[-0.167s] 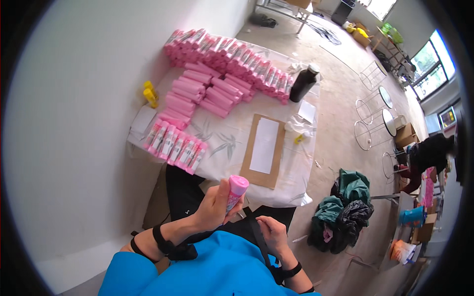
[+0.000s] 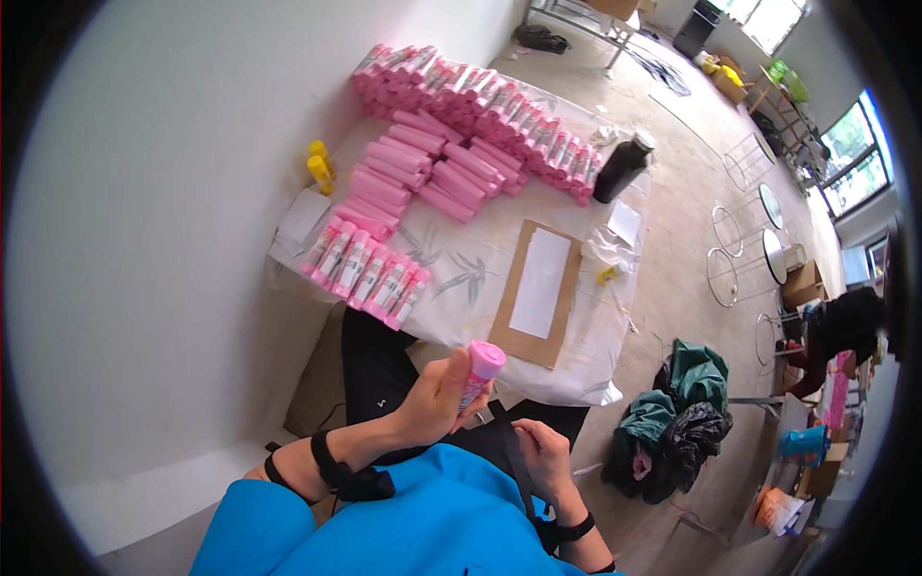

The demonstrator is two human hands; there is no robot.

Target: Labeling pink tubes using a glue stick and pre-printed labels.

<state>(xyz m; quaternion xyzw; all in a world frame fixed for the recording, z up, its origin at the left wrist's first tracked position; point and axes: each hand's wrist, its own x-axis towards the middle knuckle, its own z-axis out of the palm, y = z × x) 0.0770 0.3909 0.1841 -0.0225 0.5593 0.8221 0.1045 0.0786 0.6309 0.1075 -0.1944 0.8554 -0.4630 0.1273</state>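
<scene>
My left hand (image 2: 438,395) is wrapped round a pink plastic-bag roll (image 2: 477,374), held upright with its round end toward me, just off the table's near edge. Low by my lap, my right hand (image 2: 544,455) has its fingers curled beside a black strap (image 2: 510,444); whether anything is pinched in them is hidden. A row of labelled pink rolls (image 2: 369,273) lies at the table's near left. Behind it are stacks of plain pink rolls (image 2: 392,163), and a long pile of labelled rolls (image 2: 480,101) runs along the far side.
A cardboard sheet with white paper (image 2: 540,283) lies on the cloth-covered table (image 2: 459,322). A black bottle (image 2: 623,168) stands at the far right corner, yellow tubes (image 2: 321,171) by the wall. Dark plastic bags (image 2: 672,422) and round stools (image 2: 771,252) are on the floor; a person (image 2: 845,326) is farther right.
The view has turned slightly, so the table and rolls sit farther right in the picture. My left hand still grips the roll; my right hand stays by the strap.
</scene>
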